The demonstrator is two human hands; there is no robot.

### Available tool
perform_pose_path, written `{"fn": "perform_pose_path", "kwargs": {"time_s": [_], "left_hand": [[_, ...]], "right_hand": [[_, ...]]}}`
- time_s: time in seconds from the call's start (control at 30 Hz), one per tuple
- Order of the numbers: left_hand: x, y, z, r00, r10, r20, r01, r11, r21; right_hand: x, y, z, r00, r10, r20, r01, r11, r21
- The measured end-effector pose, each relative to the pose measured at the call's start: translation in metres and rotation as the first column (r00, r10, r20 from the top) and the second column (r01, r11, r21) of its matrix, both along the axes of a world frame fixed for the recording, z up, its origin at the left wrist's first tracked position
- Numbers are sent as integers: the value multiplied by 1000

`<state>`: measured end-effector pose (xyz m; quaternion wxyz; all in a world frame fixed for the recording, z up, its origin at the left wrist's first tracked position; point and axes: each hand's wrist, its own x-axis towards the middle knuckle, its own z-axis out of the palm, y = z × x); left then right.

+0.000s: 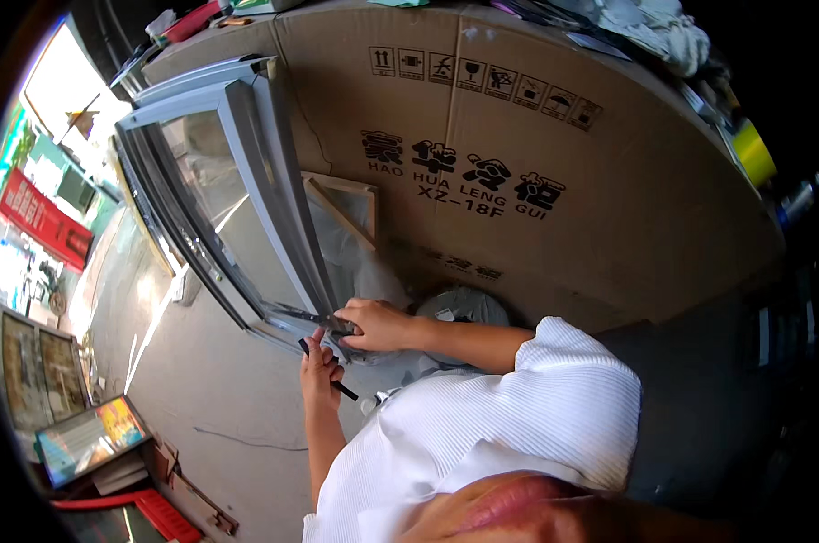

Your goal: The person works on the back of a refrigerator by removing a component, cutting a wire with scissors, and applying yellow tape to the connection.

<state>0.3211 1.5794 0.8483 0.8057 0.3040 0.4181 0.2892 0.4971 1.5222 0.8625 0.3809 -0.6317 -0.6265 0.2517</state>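
Note:
My right hand (378, 325) is closed around the dark handle end of a long metal cutting tool (302, 314) that looks like scissors. Its blades point left across the lower corner of a grey metal window frame (260, 176) with glass panes; whether they touch it, I cannot tell. Just below, my left hand (320, 369) pinches a short black strip (346, 391), which sticks out on both sides of the fingers.
Behind the upright frame stands a large cardboard box (518, 118) with things piled on top. A round grey object (468, 308) sits at its foot. On the concrete floor (219, 389) lies a thin dark cord (246, 440). A framed colourful panel (93, 441) leans at the lower left.

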Motion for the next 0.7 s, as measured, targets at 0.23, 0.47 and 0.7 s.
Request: {"fn": "perform_pose_path", "kwargs": {"time_s": [0.23,0.47,0.7], "left_hand": [[-37,24,11,982,-187,12,186,982,29],[-60,33,-2,977,-149,154,157,987,-35],[-70,19,-3,980,-139,140,146,988,-40]], "right_hand": [[-34,-7,35,953,130,274,-155,986,70],[148,-2,229,250,-837,487,262,542,798],[316,22,289,-128,-740,661,431,558,709]]}}
